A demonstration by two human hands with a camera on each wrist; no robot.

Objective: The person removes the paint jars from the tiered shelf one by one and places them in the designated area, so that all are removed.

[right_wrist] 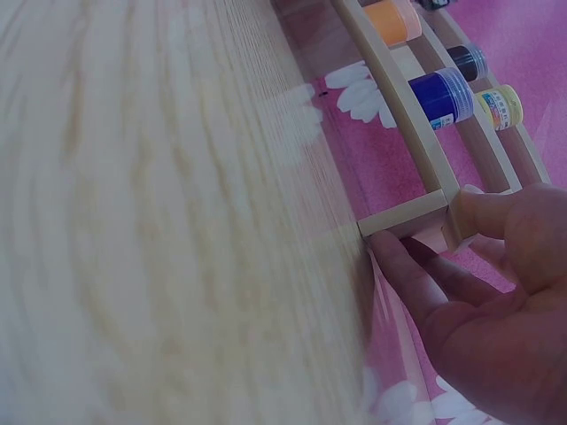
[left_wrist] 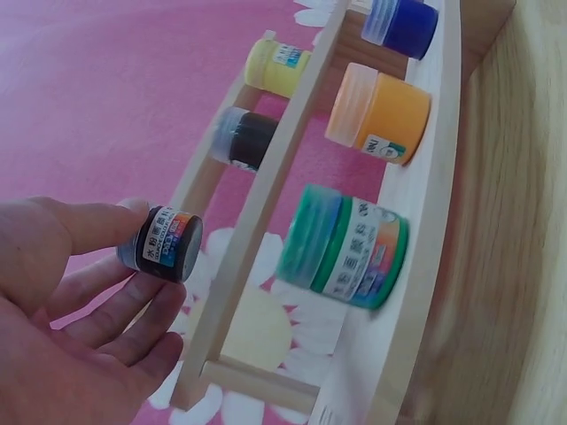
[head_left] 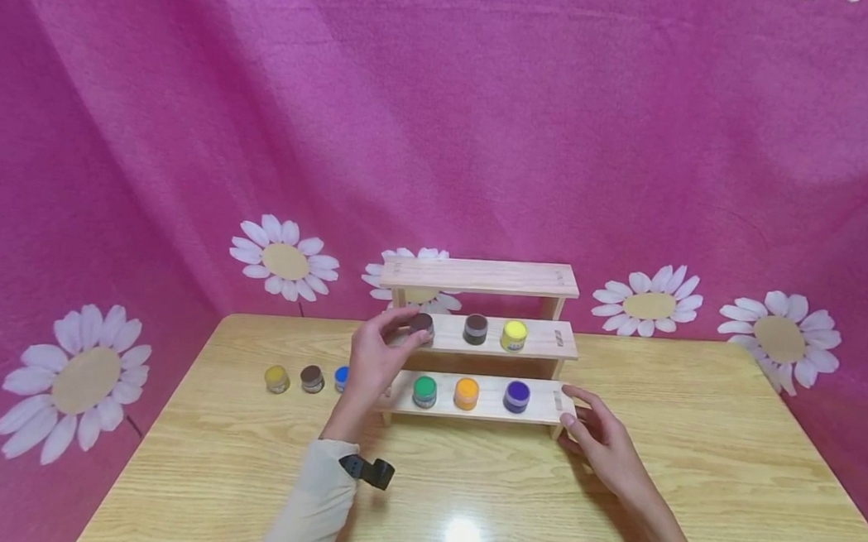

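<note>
My left hand [head_left: 374, 358] pinches a small dark paint jar [left_wrist: 168, 243] between thumb and fingers, at the left end of the middle step of a wooden three-step rack [head_left: 478, 275]. Whether that jar touches the step cannot be told. Farther right on this step stand another dark jar [head_left: 475, 330] and a yellow jar [head_left: 515, 335]. The lower step bears a green jar [head_left: 424, 391], an orange jar [head_left: 466, 393] and a purple jar [head_left: 517, 396]. My right hand [head_left: 605, 447] grips the lower step's right end, with its thumb [right_wrist: 483, 211] against the board.
Left of the rack, an ochre jar [head_left: 276, 379], a brown jar [head_left: 311, 379] and a blue jar [head_left: 341, 378], partly hidden by my left hand, stand on the wooden table [head_left: 510, 491]. A pink daisy-print cloth [head_left: 487, 142] hangs behind.
</note>
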